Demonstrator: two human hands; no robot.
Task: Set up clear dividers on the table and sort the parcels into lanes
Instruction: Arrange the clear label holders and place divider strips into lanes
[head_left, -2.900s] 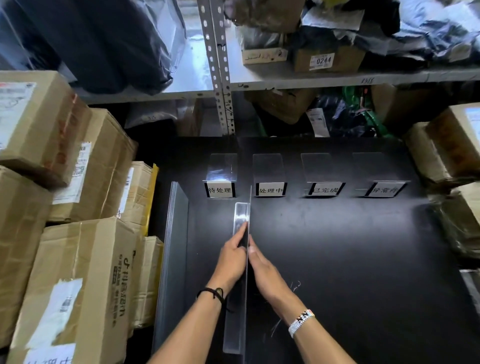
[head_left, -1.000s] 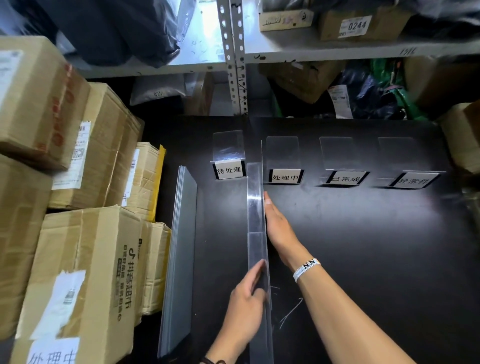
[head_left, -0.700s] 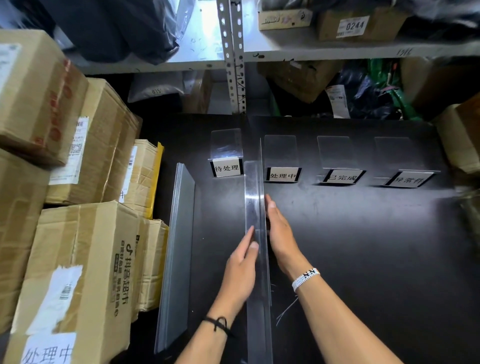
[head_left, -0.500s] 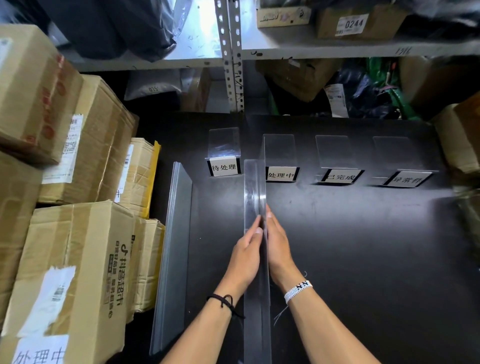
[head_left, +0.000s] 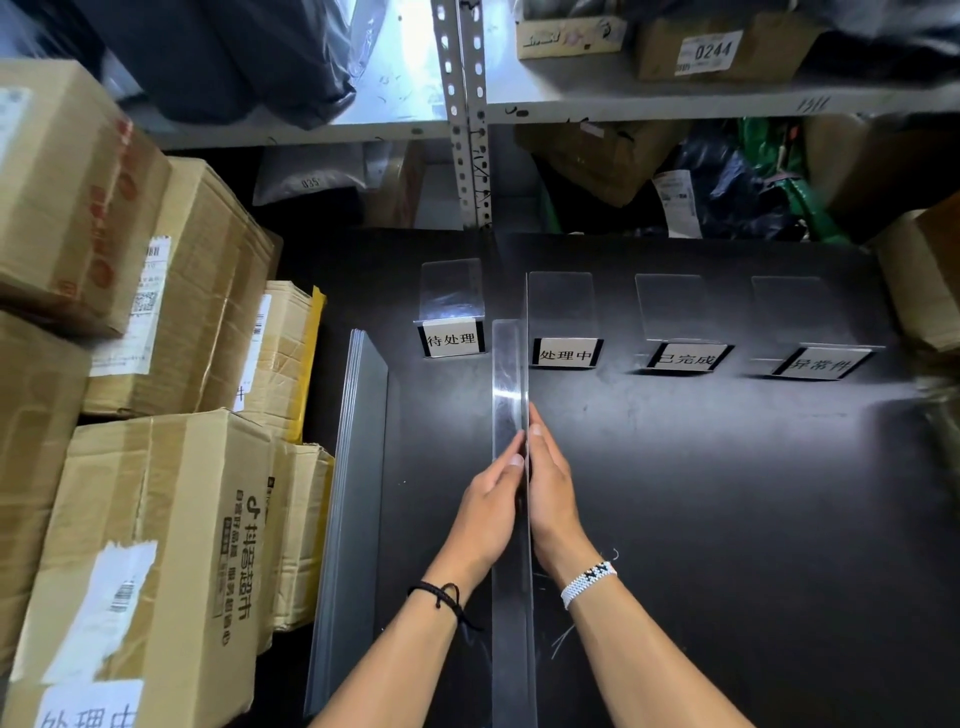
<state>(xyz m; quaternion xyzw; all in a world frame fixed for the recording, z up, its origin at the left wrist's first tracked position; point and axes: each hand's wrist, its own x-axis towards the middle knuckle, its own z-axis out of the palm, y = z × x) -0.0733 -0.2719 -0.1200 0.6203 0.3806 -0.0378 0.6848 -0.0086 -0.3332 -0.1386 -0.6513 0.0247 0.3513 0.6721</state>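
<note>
- Position: divider (head_left: 509, 374) upright on bench (head_left: 727, 493), far end just right of the leftmost label (head_left: 451, 340)
- Grip: left hand (head_left: 488, 509) and right hand (head_left: 553, 499) flat, fingers straight, pressing opposite faces
- Handling: judged stiff, light, slippery; hold low, mid-length

Divider (head_left: 510, 395) stands on bench (head_left: 727, 519) between two leftmost signs; spare dividers (head_left: 358, 467) left; parcels (head_left: 171, 519) beyond them.
</note>
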